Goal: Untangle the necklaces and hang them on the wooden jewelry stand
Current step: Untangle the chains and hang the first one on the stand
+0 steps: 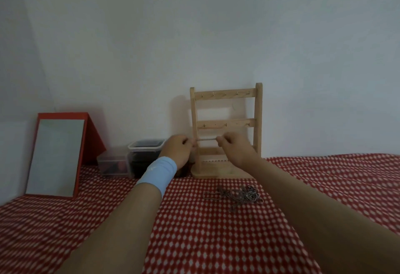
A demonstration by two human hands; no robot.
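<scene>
Red checked cloth [216, 241], left hand [177, 150] and right hand [236, 148] pinching a seemingly taut chain [206, 139] between them, tangled necklaces [238, 195] lying nearer

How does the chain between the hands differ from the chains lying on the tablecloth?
The held chain is stretched straight between the left hand and right hand; the chain pile lies tangled on the tablecloth. The held chain is raised before the jewelry stand; the chain pile rests low. Both look metallic.
</scene>
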